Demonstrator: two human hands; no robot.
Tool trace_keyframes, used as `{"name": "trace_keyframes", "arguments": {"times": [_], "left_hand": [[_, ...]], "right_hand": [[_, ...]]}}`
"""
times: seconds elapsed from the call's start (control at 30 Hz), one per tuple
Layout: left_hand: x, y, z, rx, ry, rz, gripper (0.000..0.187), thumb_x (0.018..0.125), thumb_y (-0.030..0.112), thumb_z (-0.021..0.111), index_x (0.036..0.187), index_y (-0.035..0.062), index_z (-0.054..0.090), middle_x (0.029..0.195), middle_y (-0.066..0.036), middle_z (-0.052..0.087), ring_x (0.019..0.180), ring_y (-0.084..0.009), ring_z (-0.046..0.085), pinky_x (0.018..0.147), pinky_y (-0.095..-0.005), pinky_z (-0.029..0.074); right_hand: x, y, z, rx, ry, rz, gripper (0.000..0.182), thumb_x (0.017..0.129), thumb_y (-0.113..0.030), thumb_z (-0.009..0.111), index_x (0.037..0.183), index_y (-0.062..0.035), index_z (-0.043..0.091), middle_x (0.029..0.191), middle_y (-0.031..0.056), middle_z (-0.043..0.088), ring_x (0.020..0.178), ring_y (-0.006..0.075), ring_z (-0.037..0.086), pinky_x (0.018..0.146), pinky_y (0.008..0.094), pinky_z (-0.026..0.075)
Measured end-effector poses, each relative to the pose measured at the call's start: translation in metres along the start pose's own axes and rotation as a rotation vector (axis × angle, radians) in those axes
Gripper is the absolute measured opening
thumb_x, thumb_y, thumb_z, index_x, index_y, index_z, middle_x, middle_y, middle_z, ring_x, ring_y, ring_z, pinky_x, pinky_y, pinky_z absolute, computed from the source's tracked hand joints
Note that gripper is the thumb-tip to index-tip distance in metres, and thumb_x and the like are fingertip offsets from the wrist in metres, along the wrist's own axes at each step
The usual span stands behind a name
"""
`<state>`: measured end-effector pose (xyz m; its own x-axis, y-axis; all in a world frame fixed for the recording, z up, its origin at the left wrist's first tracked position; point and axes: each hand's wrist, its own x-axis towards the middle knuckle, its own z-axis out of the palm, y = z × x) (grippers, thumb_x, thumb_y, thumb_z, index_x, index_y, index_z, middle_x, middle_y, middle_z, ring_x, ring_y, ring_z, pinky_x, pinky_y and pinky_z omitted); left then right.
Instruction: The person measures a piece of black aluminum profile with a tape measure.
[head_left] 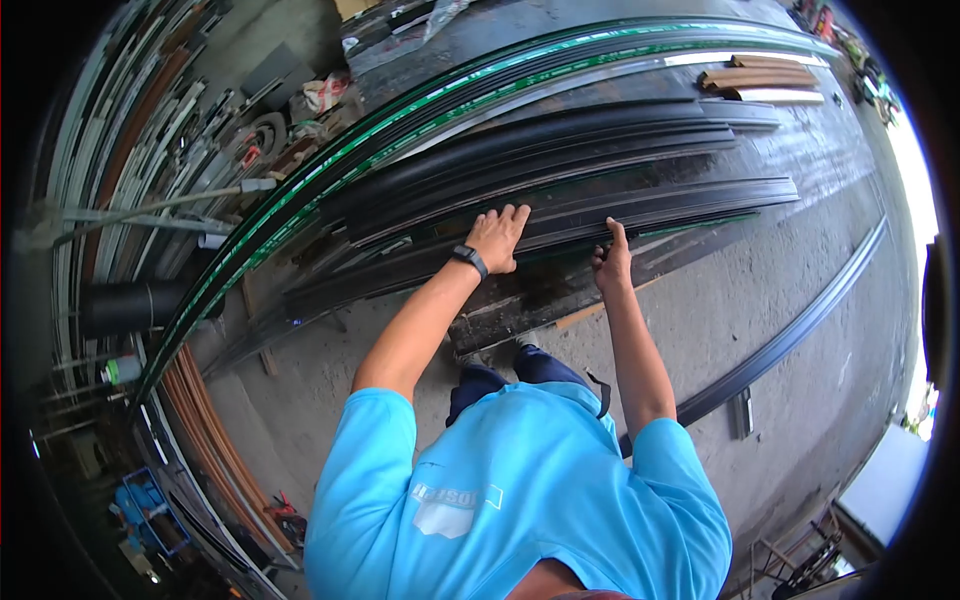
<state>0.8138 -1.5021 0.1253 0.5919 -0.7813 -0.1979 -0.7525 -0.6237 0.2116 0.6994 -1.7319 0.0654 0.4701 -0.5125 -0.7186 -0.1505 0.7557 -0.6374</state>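
A long black profile (680,203) runs left to right in front of me, lying with others on a dark stand (500,315). My left hand (497,238), with a dark watch on the wrist, lies palm down on this profile, fingers and thumb apart. At the near edge of the same profile is my right hand (613,258). One of its digits stretches up against the profile while the other fingers are curled in; whatever they may hold is hidden. Just beyond my hands lie more black profiles (560,150), side by side.
Long strips with green film (400,95) curve across the far side. Brown pieces (765,75) lie at the far right. One dark profile (790,340) rests on the concrete floor at right. Racked lengths (130,130) and brown bars (215,430) are on the left.
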Motion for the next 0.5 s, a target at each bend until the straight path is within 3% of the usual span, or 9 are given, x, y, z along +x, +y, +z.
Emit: {"name": "trace_keyframes", "arguments": {"times": [0.07, 0.1, 0.2, 0.27, 0.4, 0.47, 0.5], "left_hand": [[0.009, -0.006, 0.002, -0.013, -0.003, -0.064, 0.102, 0.061, 0.018, 0.089, 0.148, 0.0067, 0.038, 0.126, -0.016, 0.055, 0.115, -0.0385, 0.057, 0.094, -0.0519, 0.048], [0.01, -0.008, 0.005, -0.017, 0.016, -0.089, 0.102, 0.061, 0.018, 0.09, 0.148, 0.0069, 0.038, 0.126, -0.016, 0.055, 0.117, -0.0381, 0.056, 0.094, -0.0522, 0.048], [0.013, -0.007, 0.012, -0.023, 0.072, -0.15, 0.101, 0.06, 0.017, 0.09, 0.148, 0.0073, 0.039, 0.126, -0.015, 0.055, 0.12, -0.0358, 0.054, 0.094, -0.051, 0.046], [0.012, -0.007, 0.021, 0.013, 0.123, -0.152, 0.103, 0.062, 0.015, 0.088, 0.151, 0.0069, 0.037, 0.126, -0.014, 0.054, 0.119, -0.0357, 0.054, 0.095, -0.0513, 0.044], [0.005, -0.007, 0.031, 0.014, 0.254, -0.158, 0.103, 0.066, 0.014, 0.085, 0.156, 0.0064, 0.035, 0.132, -0.016, 0.05, 0.124, -0.0349, 0.05, 0.111, -0.0562, 0.034], [0.006, -0.009, 0.04, 0.038, 0.328, -0.163, 0.096, 0.073, 0.014, 0.08, 0.157, 0.0066, 0.035, 0.138, -0.016, 0.047, 0.129, -0.0349, 0.046, 0.116, -0.0572, 0.03], [0.007, -0.011, 0.044, 0.059, 0.367, -0.152, 0.085, 0.081, 0.013, 0.072, 0.157, 0.0065, 0.035, 0.141, -0.015, 0.046, 0.131, -0.034, 0.045, 0.117, -0.0577, 0.03]], "right_hand": [[0.008, -0.003, 0.014, -0.05, -0.019, -0.005, 0.055, 0.079, -0.046, 0.085, 0.108, -0.0085, 0.057, 0.081, -0.0007, 0.054, 0.058, 0.0098, 0.05, 0.045, 0.0245, 0.036], [0.008, -0.007, 0.019, -0.179, 0.037, -0.008, 0.061, 0.079, -0.054, 0.085, 0.105, -0.0048, 0.06, 0.078, 0.0008, 0.054, 0.055, 0.0102, 0.048, 0.044, 0.0252, 0.035], [0.002, -0.024, 0.007, -0.51, -0.015, -0.037, 0.068, 0.081, -0.064, 0.082, 0.1, -0.0015, 0.063, 0.071, 0.0001, 0.053, 0.051, 0.0097, 0.045, 0.043, 0.0261, 0.033], [0.015, -0.015, -0.012, -0.764, 0.002, -0.282, 0.064, 0.085, -0.065, 0.079, 0.091, -0.004, 0.061, 0.065, -0.0019, 0.051, 0.046, 0.0083, 0.041, 0.041, 0.0276, 0.03], [-0.002, -0.007, -0.016, -0.726, 0.01, -0.298, 0.051, 0.091, -0.057, 0.077, 0.084, -0.013, 0.051, 0.061, -0.0048, 0.048, 0.043, 0.0053, 0.039, 0.039, 0.0254, 0.028], [0.004, 0.002, -0.004, -0.626, -0.055, -0.24, 0.051, 0.091, -0.057, 0.077, 0.085, -0.0129, 0.051, 0.062, -0.0041, 0.049, 0.044, 0.0048, 0.04, 0.039, 0.0235, 0.028], [0.009, 0.006, 0.003, -0.555, -0.082, -0.216, 0.051, 0.091, -0.057, 0.077, 0.085, -0.0126, 0.051, 0.064, -0.0035, 0.05, 0.044, 0.0048, 0.041, 0.039, 0.0233, 0.028]]}}
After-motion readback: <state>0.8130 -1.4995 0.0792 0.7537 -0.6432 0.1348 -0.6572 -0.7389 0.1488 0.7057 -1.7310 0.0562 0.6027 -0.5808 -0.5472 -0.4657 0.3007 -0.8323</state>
